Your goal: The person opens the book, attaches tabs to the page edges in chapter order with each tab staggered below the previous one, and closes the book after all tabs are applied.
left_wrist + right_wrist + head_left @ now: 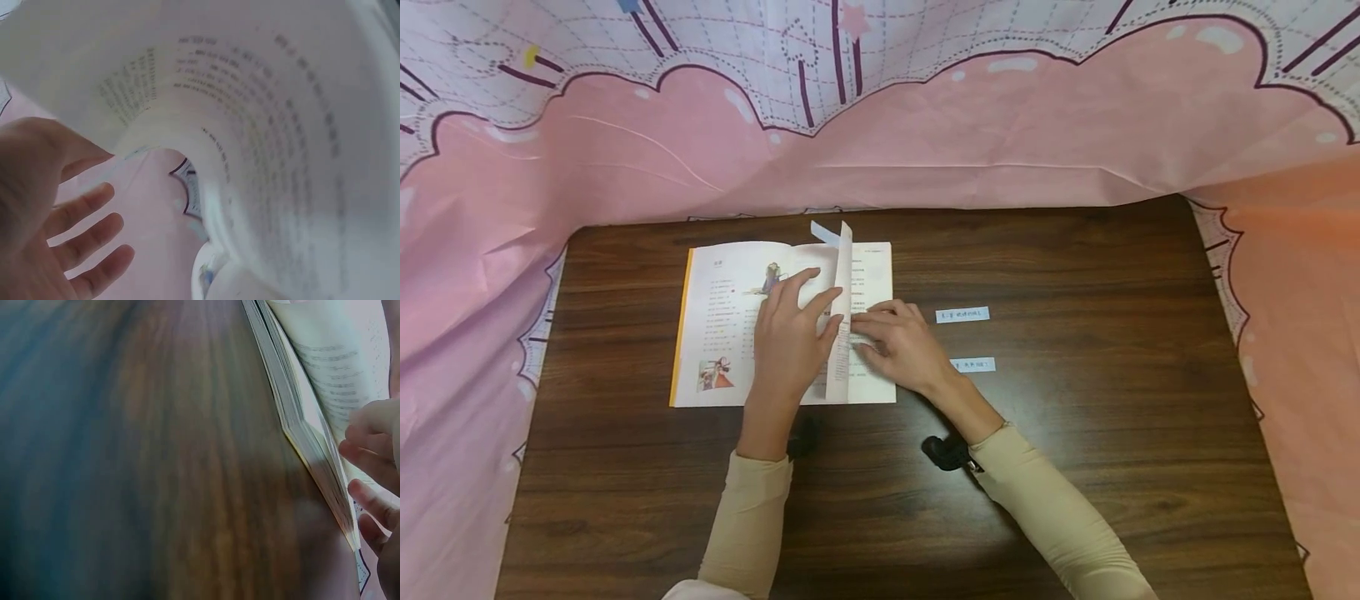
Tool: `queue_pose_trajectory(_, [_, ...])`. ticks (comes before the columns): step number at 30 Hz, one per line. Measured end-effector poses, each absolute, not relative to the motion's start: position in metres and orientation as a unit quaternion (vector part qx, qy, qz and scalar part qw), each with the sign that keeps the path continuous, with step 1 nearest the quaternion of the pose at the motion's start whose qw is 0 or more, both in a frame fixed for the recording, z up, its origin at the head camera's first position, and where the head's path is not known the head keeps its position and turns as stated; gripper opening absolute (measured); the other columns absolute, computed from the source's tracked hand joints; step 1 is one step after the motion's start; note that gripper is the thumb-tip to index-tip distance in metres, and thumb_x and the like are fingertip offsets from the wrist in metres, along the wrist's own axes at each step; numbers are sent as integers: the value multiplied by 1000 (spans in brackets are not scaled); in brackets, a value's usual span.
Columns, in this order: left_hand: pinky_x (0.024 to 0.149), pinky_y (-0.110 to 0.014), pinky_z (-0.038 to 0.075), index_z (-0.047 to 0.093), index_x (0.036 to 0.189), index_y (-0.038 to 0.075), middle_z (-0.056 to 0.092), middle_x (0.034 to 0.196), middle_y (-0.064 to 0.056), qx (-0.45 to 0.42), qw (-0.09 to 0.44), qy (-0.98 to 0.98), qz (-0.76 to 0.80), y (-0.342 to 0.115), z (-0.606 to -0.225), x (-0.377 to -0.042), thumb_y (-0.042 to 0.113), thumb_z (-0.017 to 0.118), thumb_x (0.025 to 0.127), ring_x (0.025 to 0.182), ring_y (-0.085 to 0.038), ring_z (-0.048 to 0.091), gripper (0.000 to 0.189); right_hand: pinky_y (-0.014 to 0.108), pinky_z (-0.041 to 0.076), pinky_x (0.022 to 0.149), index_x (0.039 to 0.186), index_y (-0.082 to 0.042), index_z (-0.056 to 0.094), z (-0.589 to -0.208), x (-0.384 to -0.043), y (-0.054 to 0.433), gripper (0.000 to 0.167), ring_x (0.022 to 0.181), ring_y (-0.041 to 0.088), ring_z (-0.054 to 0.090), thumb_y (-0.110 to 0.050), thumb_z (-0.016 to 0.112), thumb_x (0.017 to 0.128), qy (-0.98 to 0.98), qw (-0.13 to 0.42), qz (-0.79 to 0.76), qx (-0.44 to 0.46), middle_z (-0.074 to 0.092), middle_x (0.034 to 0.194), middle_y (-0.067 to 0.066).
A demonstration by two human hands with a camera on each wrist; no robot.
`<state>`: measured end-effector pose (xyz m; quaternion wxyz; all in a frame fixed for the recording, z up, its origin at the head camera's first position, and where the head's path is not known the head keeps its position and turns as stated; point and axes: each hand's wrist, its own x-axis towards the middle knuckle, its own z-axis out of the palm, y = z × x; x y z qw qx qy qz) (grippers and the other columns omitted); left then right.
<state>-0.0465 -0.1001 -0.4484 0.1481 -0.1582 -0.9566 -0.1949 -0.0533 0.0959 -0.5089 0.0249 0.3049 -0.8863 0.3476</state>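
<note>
An open book [872,392] lies on the table, with a printed page [838,367] raised between its halves. A pale paper strip [824,234] sticks out at that page's top. My left hand [792,333] is over the left half, fingers spread and fingertips at the raised page. The left wrist view shows this page [262,112] curving wide, its edge overlapping the tip of a digit on the left hand [37,200]. My right hand [904,346] rests on the right half, its loosely bent fingers by the foot of the raised page. The book's page block [294,400] shows thick in the right wrist view.
Two pale strips with handwriting, an upper strip [962,314] and a lower strip [973,365], lie right of the book; the right forearm is near the lower one. A dark wood table [1097,467] is bordered by pink patterned cloth [925,142] behind and at both sides.
</note>
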Motion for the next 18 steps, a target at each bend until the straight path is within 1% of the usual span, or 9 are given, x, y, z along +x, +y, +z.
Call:
queue_pose_trajectory(6, [85,-48,47,75,115,10,56,136,-15,-147,178,-953,-195,-112,-443,-46,10,80,81,120,-37,51,35,41,37,99,126,-17,70,-507,-52,90,36,120,18,53,-24,71,90,-878,22,358,317,65,132,-6])
queue_pose_trajectory(9, [84,-49,46,75,115,10,56,136,-16,-143,187,-954,-187,-122,-442,-43,13,81,81,119,-38,52,35,42,37,101,132,-19,66,-505,-51,86,42,124,20,52,-24,71,91,-870,15,364,332,61,137,-8])
queue_pose_trajectory(13, [83,-51,45,75,115,8,57,136,-18,-129,189,-959,-165,-140,-444,-38,20,85,77,118,-40,52,41,44,36,106,139,-19,60,-505,-48,78,48,130,22,48,-24,70,92,-863,3,357,358,54,144,-7])
queue_pose_trajectory(18, [85,-52,44,73,116,7,56,137,-18,-116,173,-965,-160,-153,-446,-33,22,86,77,118,-40,51,44,44,35,109,140,-18,59,-504,-47,72,50,133,22,45,-23,70,92,-863,9,344,371,51,148,-4])
